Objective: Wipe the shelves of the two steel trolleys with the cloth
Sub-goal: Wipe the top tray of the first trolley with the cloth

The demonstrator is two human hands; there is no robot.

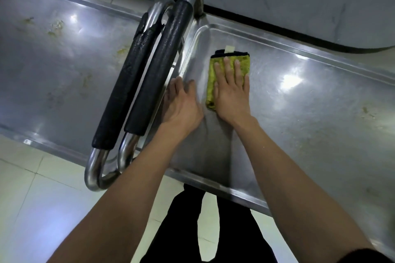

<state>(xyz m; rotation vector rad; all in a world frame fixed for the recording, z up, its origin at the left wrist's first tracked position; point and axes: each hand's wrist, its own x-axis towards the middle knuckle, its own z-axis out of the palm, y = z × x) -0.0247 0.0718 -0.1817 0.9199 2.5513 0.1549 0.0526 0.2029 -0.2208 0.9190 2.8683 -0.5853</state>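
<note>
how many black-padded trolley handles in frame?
2. Left trolley's padded handle and right trolley's padded handle lie side by side where the trolleys meet, left of the left hand.

Yellow-green cloth (pixel 229 74), black handle grips (pixel 159 66), grey trolley shelf (pixel 299 113)

Both trolleys are steel. The right shelf (pixel 299 96) is brushed metal, finely scratched, with bright glints of light and a few dull yellowish smears towards its right end. The left shelf (pixel 64 66) has the same satin sheen but carries more crusty yellow-green spots. The handles' bare tube (pixel 94 168) is polished and mirror-glossy; their black grips (pixel 158 70) look like pebbled foam or rubber, slightly shiny, one of them torn. The cloth (pixel 210 83) is a nubby yellow-green fabric with dark edging and a pale tag. The floor tiles (pixel 42 198) are smooth and glossy.
</note>
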